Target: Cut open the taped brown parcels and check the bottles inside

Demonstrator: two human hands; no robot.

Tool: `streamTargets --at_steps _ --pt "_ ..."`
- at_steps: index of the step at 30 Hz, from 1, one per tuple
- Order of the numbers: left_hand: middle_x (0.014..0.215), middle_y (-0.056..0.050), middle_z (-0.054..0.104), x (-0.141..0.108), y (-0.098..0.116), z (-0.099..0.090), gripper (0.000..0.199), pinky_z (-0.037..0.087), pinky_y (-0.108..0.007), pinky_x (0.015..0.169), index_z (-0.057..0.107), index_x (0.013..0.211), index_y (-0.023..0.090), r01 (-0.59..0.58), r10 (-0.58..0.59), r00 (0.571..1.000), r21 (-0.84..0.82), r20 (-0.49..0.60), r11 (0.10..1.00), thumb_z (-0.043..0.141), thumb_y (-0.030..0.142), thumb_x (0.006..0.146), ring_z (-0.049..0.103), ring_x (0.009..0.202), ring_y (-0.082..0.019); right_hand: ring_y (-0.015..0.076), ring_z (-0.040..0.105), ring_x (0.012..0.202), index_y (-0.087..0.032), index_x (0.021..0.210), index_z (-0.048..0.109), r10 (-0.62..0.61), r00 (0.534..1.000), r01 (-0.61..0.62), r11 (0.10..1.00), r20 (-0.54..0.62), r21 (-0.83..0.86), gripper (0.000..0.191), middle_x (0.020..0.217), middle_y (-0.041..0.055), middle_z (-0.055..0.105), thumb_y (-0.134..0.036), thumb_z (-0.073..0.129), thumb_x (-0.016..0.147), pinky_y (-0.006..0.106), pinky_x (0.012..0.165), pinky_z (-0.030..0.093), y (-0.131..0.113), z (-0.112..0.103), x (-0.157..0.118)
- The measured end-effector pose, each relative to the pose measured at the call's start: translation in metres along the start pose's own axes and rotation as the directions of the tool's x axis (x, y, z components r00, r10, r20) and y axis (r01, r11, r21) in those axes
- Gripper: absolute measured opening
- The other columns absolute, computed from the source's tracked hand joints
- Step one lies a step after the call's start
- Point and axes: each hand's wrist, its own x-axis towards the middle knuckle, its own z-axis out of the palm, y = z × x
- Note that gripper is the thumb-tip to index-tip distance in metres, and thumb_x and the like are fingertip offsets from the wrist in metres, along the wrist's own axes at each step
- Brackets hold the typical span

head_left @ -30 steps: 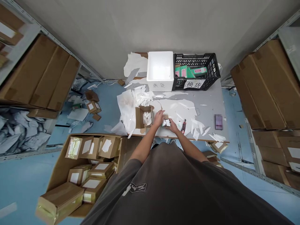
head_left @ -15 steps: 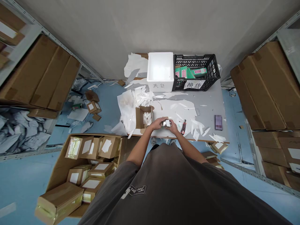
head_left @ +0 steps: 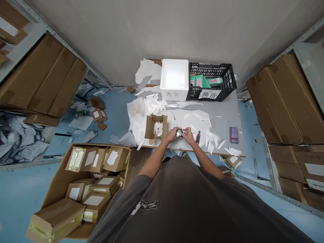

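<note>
Packing room with boxed shelves point(head_left: 283, 101)

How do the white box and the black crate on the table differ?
The white box has solid walls; the black crate has latticed ones. The white box is marked directly, the black crate on a paper sign. The black crate looks wider than the white box. Both stand open.

Two hands point(head_left: 172, 134), one silvery item point(head_left: 179, 133), one black crate point(head_left: 226, 96)

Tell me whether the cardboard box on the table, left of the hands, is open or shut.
Open: the box has no flap across its top, and white pieces show inside.
</note>
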Motion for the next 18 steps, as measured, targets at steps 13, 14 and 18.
streamTargets --at_steps 13,14,18 --pt "0.154 -0.021 0.056 0.004 -0.009 0.003 0.095 0.046 -0.057 0.124 0.049 0.152 0.017 -0.077 0.080 0.996 -0.070 0.037 0.995 0.083 0.009 0.064 0.055 0.146 -0.040 0.0483 0.057 0.144 -0.029 0.112 0.080 -0.048 0.954 0.183 0.875 0.297 -0.449 0.056 0.175 0.0053 0.043 -0.024 0.099 0.059 0.063 0.116 0.053 -0.025 -0.018 0.031" --pt "0.156 -0.021 0.054 0.005 -0.011 0.001 0.099 0.045 -0.057 0.124 0.047 0.154 0.018 -0.086 0.090 0.995 -0.081 0.047 0.993 0.084 0.010 0.063 0.054 0.147 -0.040 0.0489 0.055 0.145 -0.028 0.108 0.080 -0.063 0.942 0.213 0.872 0.331 -0.440 0.057 0.176 0.0051 0.041 -0.025 0.102 0.056 0.063 0.115 0.053 -0.029 -0.016 0.037" --pt "0.157 -0.020 0.053 0.010 -0.016 -0.004 0.105 0.050 -0.053 0.119 0.043 0.156 0.018 -0.089 0.098 0.993 -0.124 0.069 0.988 0.085 0.015 0.060 0.057 0.144 -0.039 0.0467 0.053 0.148 -0.027 0.099 0.077 -0.132 0.901 0.315 0.855 0.413 -0.413 0.052 0.174 0.0047 0.045 -0.032 0.105 0.055 0.061 0.116 0.053 -0.042 -0.013 0.049"
